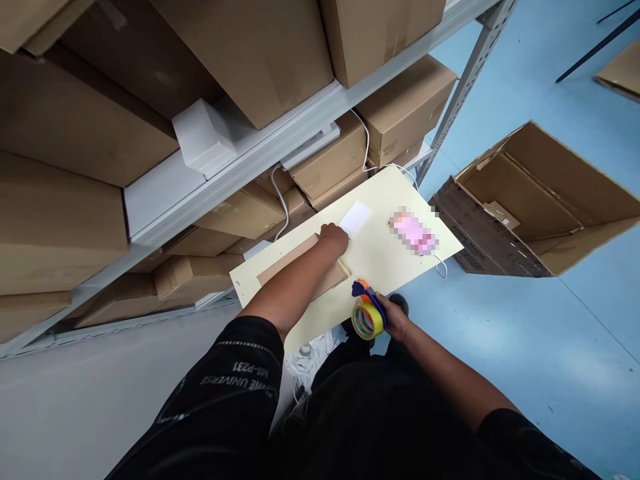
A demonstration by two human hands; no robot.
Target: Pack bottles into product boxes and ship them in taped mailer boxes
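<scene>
My right hand (395, 319) grips a blue-and-orange tape dispenser (367, 291) loaded with a roll of yellow packing tape (368, 321), just off the near edge of the pale yellow board (380, 267). On the board lies a flat brown cardboard box (290, 261), partly covered by my left forearm. My left hand (334, 240) is closed at the far edge of this box, beside a white card (355, 219). Its fingertips are hidden, so what they hold cannot be made out. To the right lies a pink, pixelated object (414, 231).
Metal shelving (280, 140) packed with cardboard boxes runs along the far left side. A stack of white cards (204, 137) stands on the shelf. On the blue floor to the right sits a large open carton (545, 200). A white cable (283, 203) hangs behind the board.
</scene>
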